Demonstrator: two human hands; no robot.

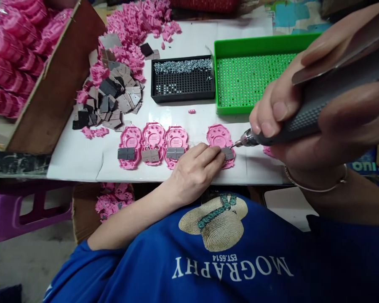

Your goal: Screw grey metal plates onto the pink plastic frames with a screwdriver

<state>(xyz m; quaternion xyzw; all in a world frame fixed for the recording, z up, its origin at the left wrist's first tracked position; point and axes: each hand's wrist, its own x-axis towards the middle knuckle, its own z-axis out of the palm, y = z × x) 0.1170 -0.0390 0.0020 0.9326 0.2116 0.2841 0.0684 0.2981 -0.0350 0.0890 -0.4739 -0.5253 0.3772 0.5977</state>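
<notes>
My right hand is wrapped around a grey electric screwdriver, which tilts down to the left. Its bit touches or nearly touches the right edge of a grey plate lying across a pink plastic shell. With its fingers pressed together, my left hand holds that shell and plate down on the table from the left. Left of this hand, three more pink shells stand in a row, each with a grey or brownish plate across it. My left fingertips hide part of the shell.
A black tray of loose screws and a green tray of screws standing in holes lie behind. Loose plates and small pink parts are heaped at left. A cardboard box holds pink pieces; a purple stool stands below.
</notes>
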